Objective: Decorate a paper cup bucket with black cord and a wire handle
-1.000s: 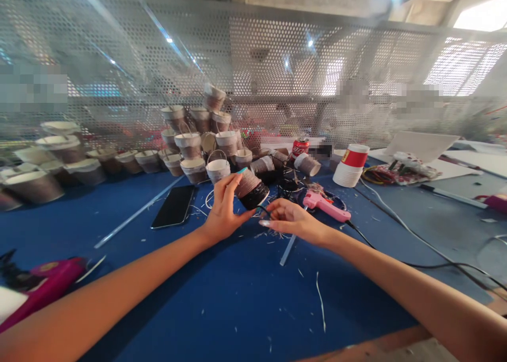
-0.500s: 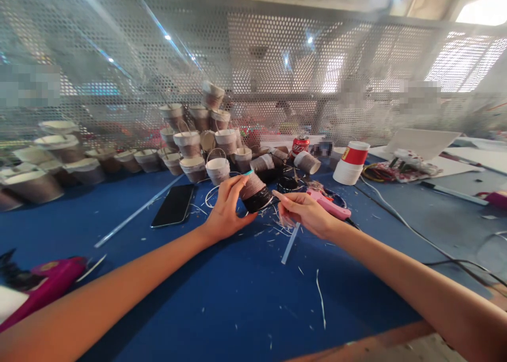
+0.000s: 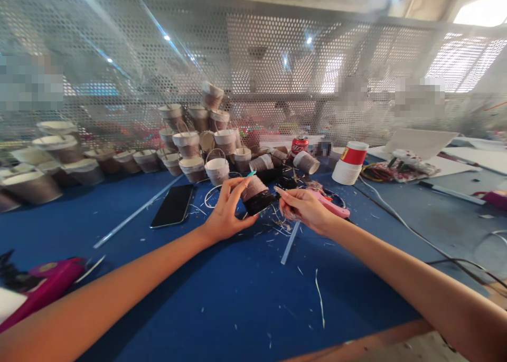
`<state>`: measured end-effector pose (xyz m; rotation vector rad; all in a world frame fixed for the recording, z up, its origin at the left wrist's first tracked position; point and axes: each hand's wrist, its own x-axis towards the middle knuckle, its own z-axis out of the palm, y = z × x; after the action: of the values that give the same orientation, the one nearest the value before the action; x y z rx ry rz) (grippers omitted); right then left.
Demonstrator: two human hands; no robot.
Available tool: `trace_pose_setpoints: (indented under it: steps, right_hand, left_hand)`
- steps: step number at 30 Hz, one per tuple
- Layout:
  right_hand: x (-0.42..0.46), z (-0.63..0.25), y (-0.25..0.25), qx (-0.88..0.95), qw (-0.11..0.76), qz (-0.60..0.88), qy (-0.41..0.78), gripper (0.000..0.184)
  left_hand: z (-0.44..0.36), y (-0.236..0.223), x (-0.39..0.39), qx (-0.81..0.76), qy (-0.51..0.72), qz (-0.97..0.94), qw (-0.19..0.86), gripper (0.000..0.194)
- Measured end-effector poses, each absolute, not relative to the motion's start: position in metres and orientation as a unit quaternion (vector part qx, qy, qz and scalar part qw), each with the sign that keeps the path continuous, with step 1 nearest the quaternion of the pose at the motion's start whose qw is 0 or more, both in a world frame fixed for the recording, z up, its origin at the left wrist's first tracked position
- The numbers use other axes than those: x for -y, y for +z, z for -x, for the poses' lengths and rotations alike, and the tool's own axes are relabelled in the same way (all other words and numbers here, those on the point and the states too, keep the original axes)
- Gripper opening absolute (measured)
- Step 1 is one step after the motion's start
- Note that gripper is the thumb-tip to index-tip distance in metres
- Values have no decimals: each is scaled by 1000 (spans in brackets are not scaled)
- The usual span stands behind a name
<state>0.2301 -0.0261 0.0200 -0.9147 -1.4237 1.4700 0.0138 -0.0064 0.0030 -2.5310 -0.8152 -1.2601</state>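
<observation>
My left hand (image 3: 232,209) is closed around a small cup (image 3: 255,189), tilted on its side over the table. Greyish-brown cord covers one part of the cup, and black yarn (image 3: 261,202) is wound round the other. Something small and teal shows at my left fingertips. My right hand (image 3: 303,206) is closed in a pinch beside the cup's black end, with a dark strand of the yarn at its fingertips. Right behind that hand lies a pink-handled tool (image 3: 335,208), partly covered. More black yarn (image 3: 288,181) is heaped beyond the cup.
Cord-wrapped cups (image 3: 188,143) are stacked at the back left. A phone (image 3: 173,206), clear glue sticks (image 3: 290,243) and scraps lie on the blue table (image 3: 222,298). A magenta glue gun (image 3: 51,277) is at left. Behind stand a red can (image 3: 300,144) and stacked paper cups (image 3: 350,164).
The cup has turned slightly in my left hand. My right fingertips have shifted a little at its black end, and the fingers have curled in more.
</observation>
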Motion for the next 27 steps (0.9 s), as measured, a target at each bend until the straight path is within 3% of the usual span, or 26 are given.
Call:
trace_pose_setpoints:
  steps: [12,27]
  right_hand:
    - [23,-230,18,616,424,415,519,41]
    - [22,-234,12,786,398,433,189,35]
  left_hand:
    - [-11,1,7,290,-399,863,111,74]
    - [-11,1,9,270,-416,863,93,51]
